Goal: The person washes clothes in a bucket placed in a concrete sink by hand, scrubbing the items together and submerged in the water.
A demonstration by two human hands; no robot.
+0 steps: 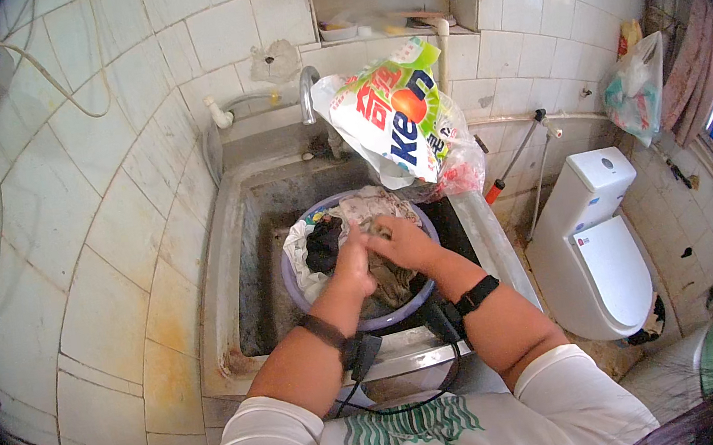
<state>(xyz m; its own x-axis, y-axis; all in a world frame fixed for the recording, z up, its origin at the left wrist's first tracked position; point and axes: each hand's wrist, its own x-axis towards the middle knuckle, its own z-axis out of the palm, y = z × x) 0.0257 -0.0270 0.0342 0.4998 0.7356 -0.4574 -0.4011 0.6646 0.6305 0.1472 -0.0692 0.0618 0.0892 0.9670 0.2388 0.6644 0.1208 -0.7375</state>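
Observation:
A purple plastic basin [290,278] full of wet laundry sits in the stone sink. My left hand [355,260] and my right hand [403,243] meet over its middle, both gripping a brownish patterned cloth [394,278]. Motion blur and my fingers hide part of the grip. Beyond my hands lies a pale printed fabric [371,202]. To the left of my left hand are a black cloth [324,243] and a white cloth [297,247], bunched against the basin's wall.
A large Keon detergent bag [396,116] stands at the sink's back right, beside a clear plastic bag [459,155]. Behind rises a curved metal faucet [307,97]. The sink's rim [213,315] surrounds the basin. A white toilet [593,252] stands to the right.

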